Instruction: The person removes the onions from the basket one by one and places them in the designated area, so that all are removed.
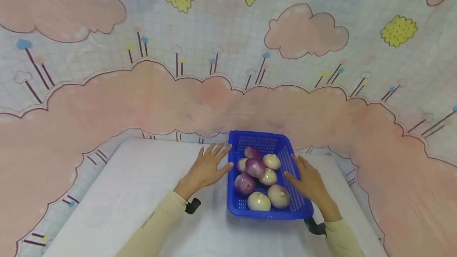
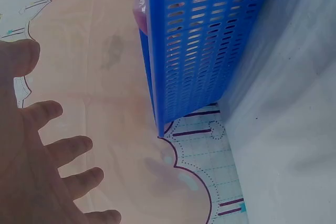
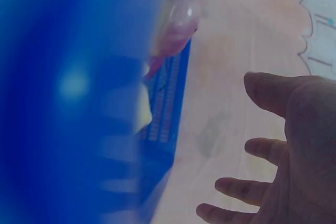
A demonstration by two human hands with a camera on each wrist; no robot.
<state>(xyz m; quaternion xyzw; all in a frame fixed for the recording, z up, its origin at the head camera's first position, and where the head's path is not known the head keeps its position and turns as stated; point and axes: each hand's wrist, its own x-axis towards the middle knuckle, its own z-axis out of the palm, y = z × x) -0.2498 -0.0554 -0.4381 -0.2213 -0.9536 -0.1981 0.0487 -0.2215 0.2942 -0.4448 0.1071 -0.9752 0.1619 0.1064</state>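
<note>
A blue plastic basket (image 1: pixel 231 197) with slotted walls stands on the white table and holds several onions, some purple (image 1: pixel 244 184) and some pale (image 1: pixel 259 201). One purple onion (image 1: pixel 255 167) lies on top of others near the middle. My left hand (image 1: pixel 206 171) hovers at the basket's left side with fingers spread, its fingertips close to the rim. On the opposite side, my right hand (image 1: pixel 310 181) is held over the right rim, fingers extended and thumb toward the onions. Both wrist views show a gap between the fingers and the basket wall (image 2: pixel 210 51); neither hand holds anything.
The white tabletop (image 1: pixel 143 177) extends to both sides of the basket. Behind it hangs a patterned cloth (image 1: pixel 200 102) with clouds and stars, which also surrounds the table's edges. Black wrist mounts (image 1: pixel 192 206) show below both hands.
</note>
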